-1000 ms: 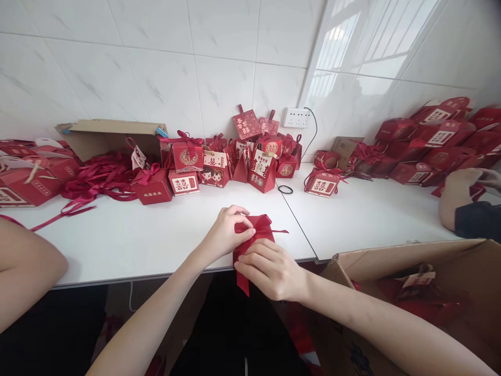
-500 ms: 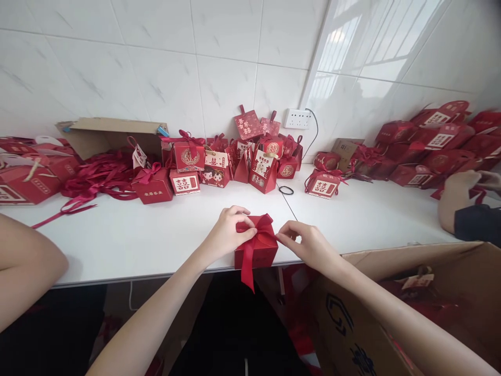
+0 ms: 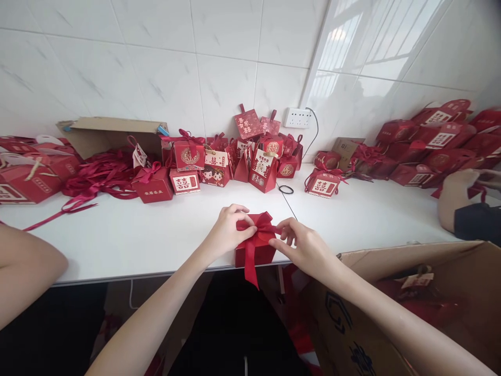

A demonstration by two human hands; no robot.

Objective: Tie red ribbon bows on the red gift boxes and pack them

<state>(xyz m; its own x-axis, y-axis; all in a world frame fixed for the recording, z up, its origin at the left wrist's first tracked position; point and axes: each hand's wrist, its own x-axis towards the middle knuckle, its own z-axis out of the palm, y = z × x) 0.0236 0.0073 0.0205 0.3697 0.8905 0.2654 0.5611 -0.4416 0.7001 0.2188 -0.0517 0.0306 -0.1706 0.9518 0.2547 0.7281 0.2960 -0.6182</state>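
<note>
A small red gift box (image 3: 255, 254) sits at the near edge of the white table (image 3: 156, 235), with a red ribbon bow (image 3: 261, 230) on top and a ribbon tail hanging over the edge. My left hand (image 3: 227, 231) pinches the left loop of the bow. My right hand (image 3: 303, 244) pinches the right loop, fingers closed on the ribbon.
Many red gift boxes (image 3: 219, 164) stand along the tiled wall, more piled at the right (image 3: 430, 146) and left (image 3: 27, 177). Loose red ribbons (image 3: 97, 180) lie by a cardboard box (image 3: 109, 136). An open carton (image 3: 410, 303) is at lower right. Other people's arms show at the left (image 3: 27, 271) and right (image 3: 465, 203).
My right hand came off the front of the box and took hold of the bow's right loop. The box now shows at the table edge. The left hand stayed on the bow.
</note>
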